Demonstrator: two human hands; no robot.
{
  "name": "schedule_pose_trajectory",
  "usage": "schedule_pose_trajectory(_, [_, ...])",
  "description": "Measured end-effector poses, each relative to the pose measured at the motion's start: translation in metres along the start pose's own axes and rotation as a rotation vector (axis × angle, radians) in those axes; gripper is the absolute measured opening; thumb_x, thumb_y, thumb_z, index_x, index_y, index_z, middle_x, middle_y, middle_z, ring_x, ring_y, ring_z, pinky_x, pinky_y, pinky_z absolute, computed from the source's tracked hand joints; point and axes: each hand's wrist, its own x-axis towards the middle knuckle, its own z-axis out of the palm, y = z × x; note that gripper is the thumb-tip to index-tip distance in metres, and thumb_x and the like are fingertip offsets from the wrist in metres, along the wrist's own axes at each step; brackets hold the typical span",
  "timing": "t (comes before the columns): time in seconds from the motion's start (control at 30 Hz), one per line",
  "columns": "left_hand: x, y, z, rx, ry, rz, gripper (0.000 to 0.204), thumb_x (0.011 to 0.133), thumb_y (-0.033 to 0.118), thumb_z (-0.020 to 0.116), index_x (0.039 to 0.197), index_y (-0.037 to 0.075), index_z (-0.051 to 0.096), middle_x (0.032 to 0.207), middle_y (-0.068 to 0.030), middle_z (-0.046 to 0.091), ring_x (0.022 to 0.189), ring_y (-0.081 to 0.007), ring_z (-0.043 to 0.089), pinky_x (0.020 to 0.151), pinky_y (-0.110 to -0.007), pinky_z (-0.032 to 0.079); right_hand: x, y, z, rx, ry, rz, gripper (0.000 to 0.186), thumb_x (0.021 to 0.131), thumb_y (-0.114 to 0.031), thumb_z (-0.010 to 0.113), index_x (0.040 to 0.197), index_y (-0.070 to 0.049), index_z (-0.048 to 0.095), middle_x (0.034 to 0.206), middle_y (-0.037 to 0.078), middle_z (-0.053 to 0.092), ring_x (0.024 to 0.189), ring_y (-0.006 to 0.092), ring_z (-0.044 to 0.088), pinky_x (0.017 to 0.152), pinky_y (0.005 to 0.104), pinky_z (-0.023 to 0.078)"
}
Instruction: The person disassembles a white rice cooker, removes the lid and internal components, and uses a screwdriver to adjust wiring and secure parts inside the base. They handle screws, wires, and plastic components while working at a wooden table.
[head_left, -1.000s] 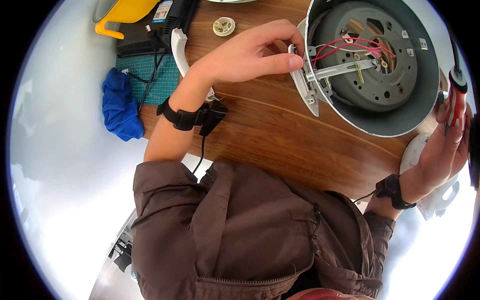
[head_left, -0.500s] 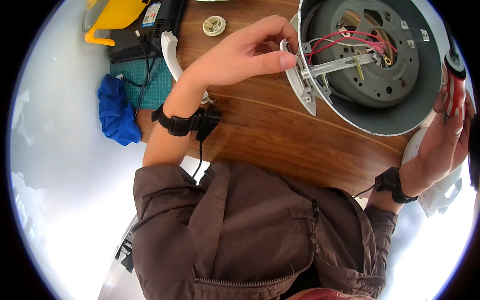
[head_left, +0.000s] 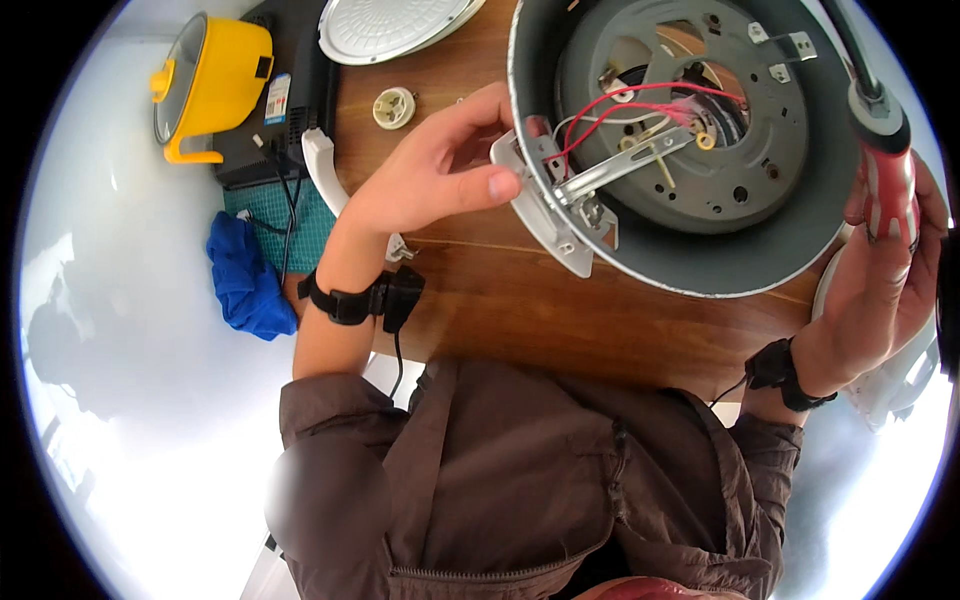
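Note:
A round metal rice cooker housing (head_left: 690, 268) stands with its open side toward me, at the upper right. Inside are a grey round plate (head_left: 755, 130), red wires (head_left: 655, 92) and a metal lever (head_left: 630, 165) running out to the rim. A white plastic panel (head_left: 548, 225) sits on the housing's left edge. My left hand (head_left: 430, 170) is closed on that panel, thumb on its face and the other fingers partly hidden behind the rim. At the far right my right hand (head_left: 880, 285) grips a screwdriver (head_left: 888, 185) with a red and grey handle, its shaft pointing up and away.
Left on the wooden table (head_left: 480, 295) are a white handle piece (head_left: 322, 165), a cream round part (head_left: 394, 108), a green mat (head_left: 312, 220) and a blue cloth (head_left: 245, 275). Farther back are a yellow pot (head_left: 225, 75) and a white lid (head_left: 390, 28).
The view has shifted, so table things sit lower and more to the left. The housing, with my left hand at its panel, appears farther left. More of the screwdriver's shaft shows.

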Motion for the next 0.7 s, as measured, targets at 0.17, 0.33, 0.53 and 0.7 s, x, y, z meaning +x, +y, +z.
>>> schedule_pose_trajectory(0.17, [-0.003,0.011,0.010,0.002,0.062,-0.066,0.058,0.089,0.037,0.079,0.127,-0.001,0.058,0.128,-0.0074,0.054,0.124,-0.0201,0.051,0.111,-0.035,0.037,-0.001,-0.002,0.003,-0.054,0.047,-0.036,0.083,0.090,-0.058,0.073,0.139,0.007,0.053,0.125,0.022,0.067,0.108,0.0261,0.069,0.092,0.0330,0.057])
schedule_pose_trajectory(0.33, [-0.001,0.022,0.015,0.057,0.103,-0.103,0.056,0.088,0.034,0.079,0.126,-0.002,0.059,0.127,-0.0083,0.055,0.124,-0.0207,0.052,0.112,-0.036,0.037,-0.001,-0.008,0.008,-0.067,0.061,-0.041,0.084,0.090,-0.059,0.073,0.138,0.007,0.053,0.125,0.023,0.066,0.108,0.0262,0.069,0.093,0.0334,0.056])
schedule_pose_trajectory(0.53, [0.000,0.022,0.009,0.002,0.065,-0.134,0.050,0.086,0.031,0.081,0.122,0.000,0.063,0.127,-0.0093,0.057,0.123,-0.0211,0.053,0.111,-0.036,0.038,-0.003,-0.008,0.009,-0.061,0.067,-0.030,0.084,0.090,-0.059,0.073,0.138,0.007,0.053,0.125,0.023,0.066,0.107,0.0259,0.068,0.092,0.0337,0.055])
schedule_pose_trajectory(0.7, [-0.002,0.021,0.012,-0.108,0.099,-0.190,0.047,0.084,0.028,0.083,0.118,0.001,0.066,0.121,-0.0090,0.063,0.120,-0.0211,0.056,0.109,-0.036,0.039,-0.003,-0.009,0.008,-0.058,0.065,-0.023,0.084,0.090,-0.059,0.073,0.138,0.007,0.053,0.125,0.022,0.066,0.107,0.0256,0.067,0.092,0.0340,0.054])
